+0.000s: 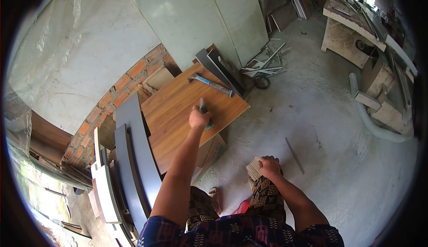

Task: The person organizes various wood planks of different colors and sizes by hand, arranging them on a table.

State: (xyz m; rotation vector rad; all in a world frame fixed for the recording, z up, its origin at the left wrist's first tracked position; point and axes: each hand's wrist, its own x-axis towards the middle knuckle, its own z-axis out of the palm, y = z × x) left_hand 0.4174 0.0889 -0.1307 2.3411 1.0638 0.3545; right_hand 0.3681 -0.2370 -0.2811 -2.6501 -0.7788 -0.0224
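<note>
My left hand (199, 118) is closed around a green-handled tool (204, 109) over the wood-grain board (171, 113). A short greyish tip sticks out beyond the fingers; its exact kind is hard to make out. On the same board, farther away, lies a claw hammer (211, 85) with a blue and dark grip. Near my knee, my right hand (270, 166) has its fingers curled at the edge of a beige ribbed piece (254, 168). The palm side is hidden, so part of that piece is out of sight.
Dark grey panels (133, 158) lean left of the board, beside a brick wall (107, 100). A cardboard box (211, 152) stands under the board. A thin strip (294, 155) lies on the concrete floor. White offcuts (267, 62) and a dusty machine (345, 42) with a hose (374, 126) are farther right.
</note>
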